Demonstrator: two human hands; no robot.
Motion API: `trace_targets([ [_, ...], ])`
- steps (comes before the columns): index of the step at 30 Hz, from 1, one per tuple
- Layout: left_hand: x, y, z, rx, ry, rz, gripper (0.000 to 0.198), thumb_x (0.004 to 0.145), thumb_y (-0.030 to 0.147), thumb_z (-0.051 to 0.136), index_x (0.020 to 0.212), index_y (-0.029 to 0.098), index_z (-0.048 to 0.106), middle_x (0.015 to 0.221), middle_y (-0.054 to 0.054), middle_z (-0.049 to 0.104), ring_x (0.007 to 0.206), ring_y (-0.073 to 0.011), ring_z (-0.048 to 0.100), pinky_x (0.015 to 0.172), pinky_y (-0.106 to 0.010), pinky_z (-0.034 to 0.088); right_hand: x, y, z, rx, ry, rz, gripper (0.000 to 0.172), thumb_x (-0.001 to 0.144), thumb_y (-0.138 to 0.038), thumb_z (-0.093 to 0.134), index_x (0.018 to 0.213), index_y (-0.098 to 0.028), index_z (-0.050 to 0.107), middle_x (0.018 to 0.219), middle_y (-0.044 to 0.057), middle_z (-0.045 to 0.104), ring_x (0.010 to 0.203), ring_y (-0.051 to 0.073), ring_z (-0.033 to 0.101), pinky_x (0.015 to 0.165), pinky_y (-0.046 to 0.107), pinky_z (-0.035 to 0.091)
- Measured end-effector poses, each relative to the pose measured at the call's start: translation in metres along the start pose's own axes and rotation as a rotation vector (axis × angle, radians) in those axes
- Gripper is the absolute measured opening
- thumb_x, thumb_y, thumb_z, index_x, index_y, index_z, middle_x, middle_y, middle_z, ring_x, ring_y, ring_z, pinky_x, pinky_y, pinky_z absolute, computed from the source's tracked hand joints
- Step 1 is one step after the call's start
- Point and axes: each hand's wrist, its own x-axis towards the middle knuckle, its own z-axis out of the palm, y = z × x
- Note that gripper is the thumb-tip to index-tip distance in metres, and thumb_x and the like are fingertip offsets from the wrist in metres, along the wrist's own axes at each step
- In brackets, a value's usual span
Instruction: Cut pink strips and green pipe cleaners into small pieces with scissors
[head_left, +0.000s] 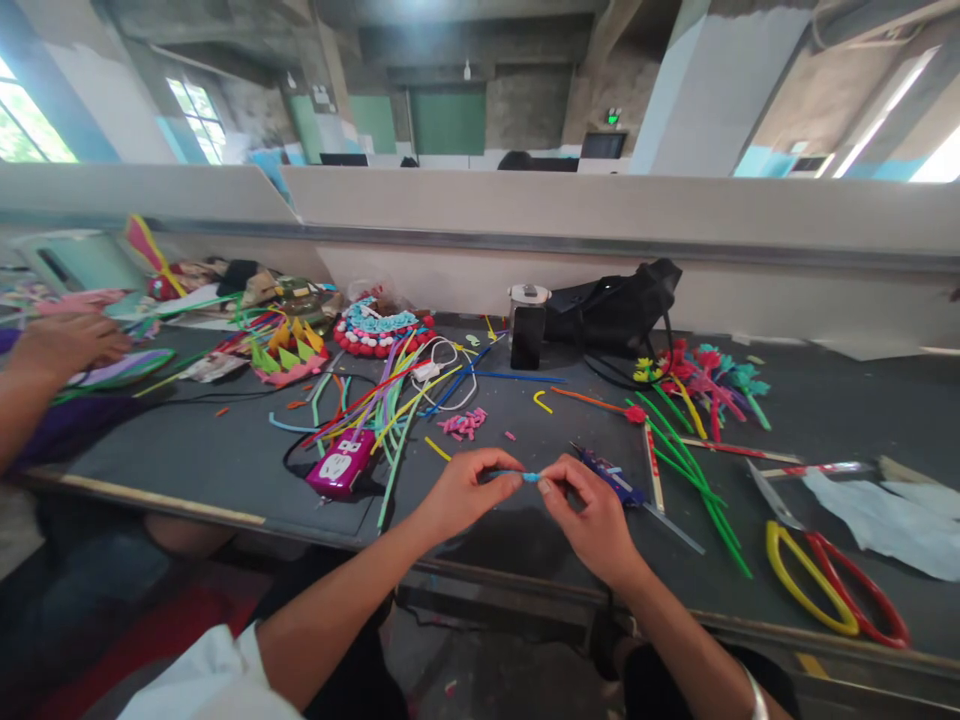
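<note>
Between my two hands, above the table's front part, is a light-blue pipe cleaner [531,477] with a thicker, twisted middle. My left hand [480,490] pinches one end between thumb and forefinger. On the other side, the fingertips of my right hand [589,510] close on it too. A blue glue gun [611,475] lies just behind my right hand, partly covered by it. Small pink pieces [463,424] lie in a pile beyond my left hand, and a short yellow pipe cleaner [437,449] rests close by.
Large scissors [832,580] with red and yellow handles lie at the right. Green pipe cleaners [697,480], a purple box [343,465], a phone [527,338], a black bag [622,310] and colourful flowers [712,380] are on the table. Another person's hand [71,345] is at the left.
</note>
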Motion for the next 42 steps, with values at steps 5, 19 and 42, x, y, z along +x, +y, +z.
trace_targets([
  [5, 0.0, -0.003, 0.004, -0.37, -0.02, -0.188, 0.028, 0.075, 0.039, 0.07, 0.084, 0.013, 0.067, 0.055, 0.005, 0.048, 0.047, -0.0048, 0.033, 0.045, -0.02, 0.023, -0.002, 0.0, 0.002, -0.002, 0.03, -0.019, 0.014, 0.091, -0.019, 0.051, 0.078, -0.019, 0.056, 0.073, -0.002, 0.051, 0.067, 0.012, 0.049, 0.066, 0.024, 0.038],
  [19, -0.004, 0.001, 0.006, -0.51, -0.043, -0.223, 0.018, 0.071, 0.031, 0.072, 0.077, 0.014, 0.069, 0.051, 0.006, 0.043, 0.044, -0.0036, 0.027, 0.043, -0.021, 0.015, -0.003, -0.008, -0.003, 0.119, -0.082, 0.116, 0.018, 0.092, -0.026, 0.049, 0.077, -0.019, 0.056, 0.069, -0.003, 0.05, 0.065, 0.011, 0.047, 0.062, 0.023, 0.037],
  [42, -0.004, 0.009, 0.004, -0.426, -0.039, -0.244, 0.025, 0.067, 0.036, 0.075, 0.076, 0.014, 0.068, 0.055, 0.005, 0.05, 0.047, -0.0043, 0.029, 0.045, -0.021, 0.019, -0.003, -0.01, -0.002, 0.975, -0.297, 0.638, 0.03, 0.083, -0.043, 0.067, 0.078, -0.016, 0.055, 0.054, -0.007, 0.043, 0.044, 0.004, 0.038, 0.041, 0.018, 0.024],
])
